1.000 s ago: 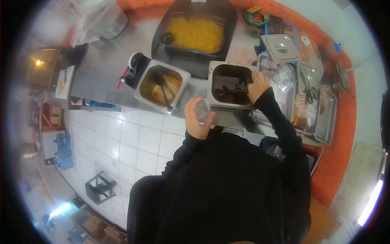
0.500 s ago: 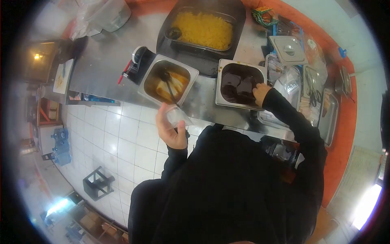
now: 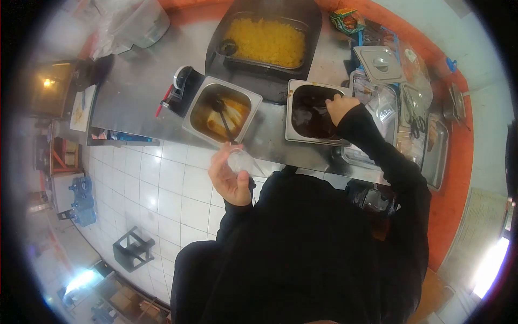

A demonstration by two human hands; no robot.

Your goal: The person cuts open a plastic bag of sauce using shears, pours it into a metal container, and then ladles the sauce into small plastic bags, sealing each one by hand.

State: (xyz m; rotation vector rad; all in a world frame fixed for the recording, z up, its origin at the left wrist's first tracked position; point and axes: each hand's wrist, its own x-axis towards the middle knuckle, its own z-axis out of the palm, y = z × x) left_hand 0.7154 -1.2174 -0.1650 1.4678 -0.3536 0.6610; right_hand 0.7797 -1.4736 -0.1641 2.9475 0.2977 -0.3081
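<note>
A small clear plastic bag (image 3: pixel 244 162) is held in my left hand (image 3: pixel 229 178), just below the front corner of a steel pan (image 3: pixel 195 121) with orange-brown sauce and a black ladle (image 3: pixel 223 116). My right hand (image 3: pixel 341 108) is over the right side of a second steel pan (image 3: pixel 289 116) of dark brown sauce (image 3: pixel 312 114). Its fingers are bent together, and what they hold, if anything, is hidden. Behind both pans, a black tray (image 3: pixel 237 63) holds yellow food (image 3: pixel 267 42).
A steel lid (image 3: pixel 380 63), scissors (image 3: pixel 417 125) and plastic packets (image 3: pixel 384 110) lie at the right. Beside the left pan is a black device with a red handle (image 3: pixel 164 101). A clear tub (image 3: pixel 141 27) stands at the back left, a stool (image 3: pixel 134 248) on the floor.
My right hand has moved a little up and left, further over the dark sauce. My left hand, with the bag, has shifted slightly down. The view has moved a little.
</note>
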